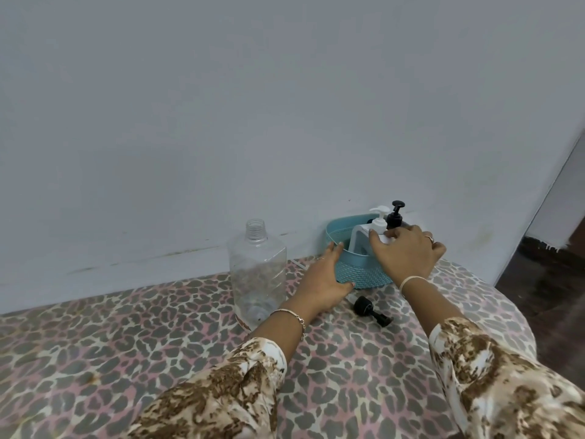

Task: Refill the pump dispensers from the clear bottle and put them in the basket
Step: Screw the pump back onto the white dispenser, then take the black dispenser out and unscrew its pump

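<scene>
A teal basket (364,274) stands against the wall at the back of the table. Inside it are a white pump dispenser (361,245) and a dispenser with a black pump (395,215), its body hidden behind my right hand. My right hand (408,253) grips the shoulder of the white dispenser from above. My left hand (323,283) holds the basket's left wall, thumb along its front. The clear bottle (256,274) stands uncapped to the left of the basket and looks nearly empty.
A loose black pump cap (368,308) lies on the leopard-print tablecloth (126,343) just in front of the basket. The grey wall runs close behind. The table's edge curves away at the right, beside a dark floor (544,296).
</scene>
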